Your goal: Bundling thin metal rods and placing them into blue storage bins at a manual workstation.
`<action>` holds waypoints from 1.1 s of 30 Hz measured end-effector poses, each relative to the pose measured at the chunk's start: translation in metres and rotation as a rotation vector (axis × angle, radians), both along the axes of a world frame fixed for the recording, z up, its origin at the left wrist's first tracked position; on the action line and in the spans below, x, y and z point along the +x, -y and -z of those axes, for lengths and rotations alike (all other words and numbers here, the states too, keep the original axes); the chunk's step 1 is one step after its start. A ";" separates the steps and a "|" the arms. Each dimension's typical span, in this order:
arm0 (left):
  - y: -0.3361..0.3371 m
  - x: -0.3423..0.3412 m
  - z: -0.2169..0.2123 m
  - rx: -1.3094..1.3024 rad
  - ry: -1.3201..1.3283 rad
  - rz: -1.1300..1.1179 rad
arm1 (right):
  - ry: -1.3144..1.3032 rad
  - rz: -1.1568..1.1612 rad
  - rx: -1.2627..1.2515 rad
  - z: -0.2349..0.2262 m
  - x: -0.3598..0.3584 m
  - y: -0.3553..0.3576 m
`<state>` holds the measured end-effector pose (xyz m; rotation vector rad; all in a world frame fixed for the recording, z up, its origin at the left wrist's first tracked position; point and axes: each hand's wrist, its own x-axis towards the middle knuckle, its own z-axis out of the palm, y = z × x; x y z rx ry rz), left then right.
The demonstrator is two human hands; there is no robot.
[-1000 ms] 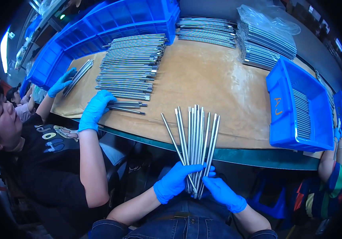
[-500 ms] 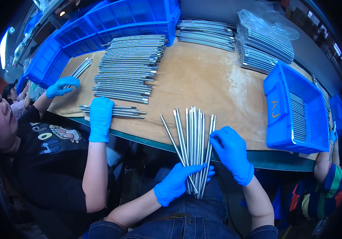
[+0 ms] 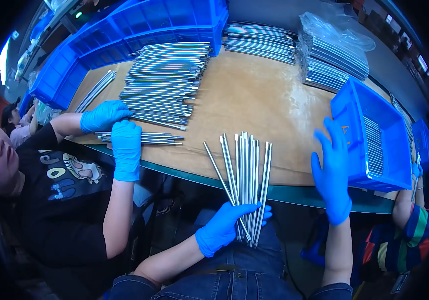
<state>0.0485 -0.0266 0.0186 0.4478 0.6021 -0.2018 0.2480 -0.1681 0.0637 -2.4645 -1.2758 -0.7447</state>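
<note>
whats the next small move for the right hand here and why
Probably reach on to the blue bin and pick more rods. The right hand is open and empty beside the bin's near wall, while the left hand alone grips the fanned bundle of metal rods.

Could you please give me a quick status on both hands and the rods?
Left hand gripping fanned metal rods. Right hand open, empty, beside blue bin. Co-worker's gloved hands on table, clear.
</note>
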 end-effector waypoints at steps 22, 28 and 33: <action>-0.021 0.003 0.018 -0.001 0.249 0.231 | -2.884 -0.478 0.701 0.070 -0.141 0.004; -0.022 0.010 0.017 0.103 0.263 0.348 | -2.815 -0.448 0.814 0.090 -0.147 0.003; -0.025 0.002 0.027 0.232 0.224 0.387 | -2.839 -0.360 0.721 0.090 -0.160 -0.018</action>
